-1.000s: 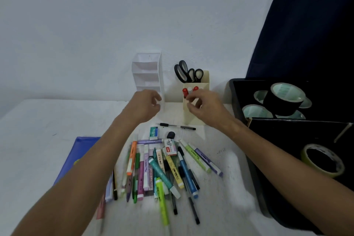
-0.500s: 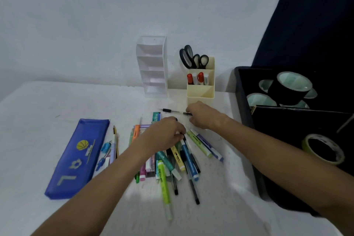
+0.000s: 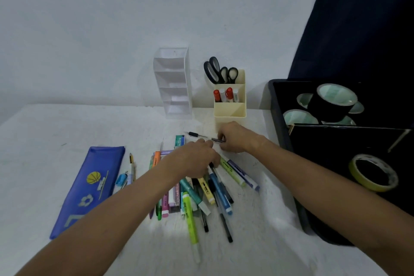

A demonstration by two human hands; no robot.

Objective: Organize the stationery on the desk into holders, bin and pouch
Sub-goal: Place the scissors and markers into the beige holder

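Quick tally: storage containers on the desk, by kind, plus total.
Holders: 2 (white tiered holder, cream holder)
Bins: 1 (black bin)
Pouches: 1 (blue pouch)
Total: 4

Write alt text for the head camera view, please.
Two bare hands reach into a pile of pens and highlighters on a white desk: the right hand pinches a thin black pen, the left hand rests on the pile.
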